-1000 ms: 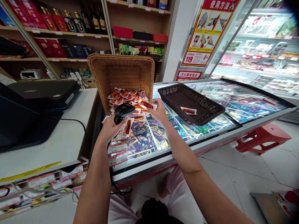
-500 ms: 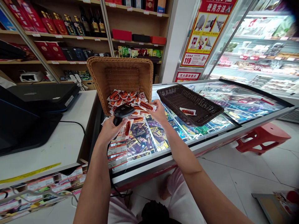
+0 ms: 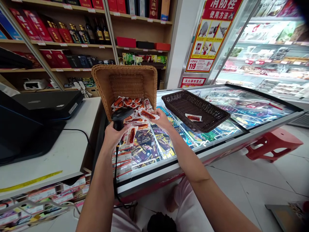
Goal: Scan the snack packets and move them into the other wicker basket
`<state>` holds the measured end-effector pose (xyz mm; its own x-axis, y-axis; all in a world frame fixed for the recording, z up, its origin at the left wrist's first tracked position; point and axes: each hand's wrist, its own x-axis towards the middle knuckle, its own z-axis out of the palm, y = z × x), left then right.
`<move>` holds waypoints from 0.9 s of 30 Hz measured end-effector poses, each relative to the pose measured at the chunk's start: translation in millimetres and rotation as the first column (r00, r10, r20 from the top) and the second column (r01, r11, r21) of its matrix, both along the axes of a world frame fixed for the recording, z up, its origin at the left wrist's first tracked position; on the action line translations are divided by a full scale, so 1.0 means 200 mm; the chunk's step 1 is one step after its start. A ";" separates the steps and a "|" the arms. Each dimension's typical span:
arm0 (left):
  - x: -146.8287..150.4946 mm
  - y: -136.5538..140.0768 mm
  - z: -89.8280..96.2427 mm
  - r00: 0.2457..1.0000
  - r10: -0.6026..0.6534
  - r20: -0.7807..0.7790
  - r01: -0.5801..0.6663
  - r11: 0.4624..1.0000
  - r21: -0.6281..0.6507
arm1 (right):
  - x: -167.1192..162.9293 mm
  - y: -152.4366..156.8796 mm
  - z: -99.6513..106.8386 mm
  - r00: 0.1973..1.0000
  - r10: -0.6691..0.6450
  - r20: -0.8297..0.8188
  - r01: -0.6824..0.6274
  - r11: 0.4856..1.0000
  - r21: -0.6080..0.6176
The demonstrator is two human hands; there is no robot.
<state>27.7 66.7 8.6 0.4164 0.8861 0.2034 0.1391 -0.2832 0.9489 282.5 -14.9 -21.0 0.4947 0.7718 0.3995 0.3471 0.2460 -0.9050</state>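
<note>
My left hand (image 3: pixel 113 136) is wrapped round the handle of a black barcode scanner (image 3: pixel 121 114), its head turned toward the wrapped sausages. Just past that thumb is a packaged sausage (image 3: pixel 131 136); whether the thumb touches it I cannot tell. My right hand (image 3: pixel 162 119) pinches the end of another packaged sausage (image 3: pixel 147 114) between thumb and fingers, to the right of the scanner head. Behind both hands a tan wicker basket (image 3: pixel 125 69) tilts toward me, with several wrapped sausages (image 3: pixel 129 102) in it and spilling out at its front.
On the glass-topped chest freezer (image 3: pixel 260 96) lies a dark woven tray (image 3: pixel 177 100) holding one sausage packet (image 3: pixel 193 117). A white counter (image 3: pixel 48 161) with black equipment (image 3: pixel 21 122) is at left. The scanner's cable (image 3: pixel 116 170) hangs over the freezer edge. A red stool (image 3: pixel 272 145) stands at right.
The scanner has shifted a little left and its head has turned. The sausage in my right hand has moved slightly left and down. The camera view has tilted up a little.
</note>
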 end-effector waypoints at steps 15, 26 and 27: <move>0.04 -0.01 0.02 0.962 0.090 0.259 -0.026 0.971 -0.238 | -0.21 -0.03 0.05 0.929 0.364 -0.063 -0.366 0.930 -0.036; 0.00 -0.08 0.11 0.850 -0.166 0.499 0.336 0.901 -0.273 | -0.36 0.00 -0.04 0.376 0.622 -0.687 -0.720 0.663 0.207; -0.01 -0.08 0.11 0.859 -0.142 0.491 0.307 0.911 -0.274 | -0.37 0.01 -0.04 0.384 0.612 -0.692 -0.708 0.676 0.205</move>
<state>26.6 51.4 31.1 0.5466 0.8273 0.1297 -0.3553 0.0888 0.9305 208.9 -13.1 -29.1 -0.1194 0.9885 0.0926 -0.5772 0.0068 -0.8166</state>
